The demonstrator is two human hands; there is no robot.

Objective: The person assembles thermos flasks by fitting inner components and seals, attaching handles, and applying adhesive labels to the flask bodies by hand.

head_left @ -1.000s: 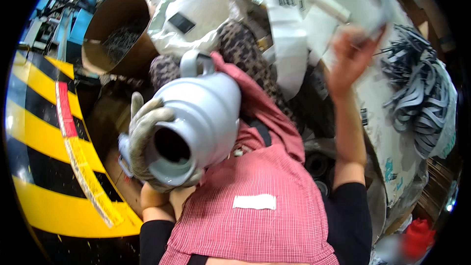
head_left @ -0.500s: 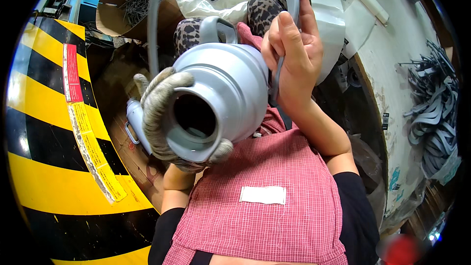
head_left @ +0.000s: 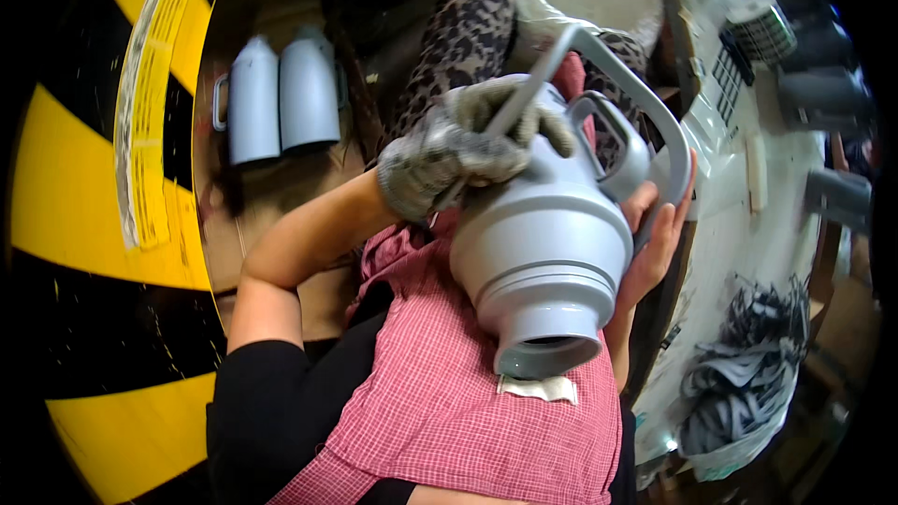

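Note:
A grey plastic thermos jug shell [head_left: 552, 238] lies tilted over my lap, its open round mouth pointing toward me. My left hand [head_left: 458, 145], in a dirty knit glove, is closed round one end of the long swing handle [head_left: 645, 93] at the shell's left side. On the far right side my bare right hand [head_left: 655, 243] holds the shell near the other handle end, thumb and fingers partly hidden behind it. A smaller fixed side handle [head_left: 629, 154] sticks out of the body between my hands.
Two more grey shells [head_left: 253, 108] lie on cardboard [head_left: 224, 215] to the left. Beside them is a yellow-and-black striped panel [head_left: 75, 178]. On the right, a pale worktable [head_left: 786, 234] carries a bag of grey straps [head_left: 739, 402] and a white roll [head_left: 762, 23].
The shell has moved down and right, its mouth now lower. My left hand has gone from the mouth rim to the swing handle's end. The view has shifted, showing the two shells at left.

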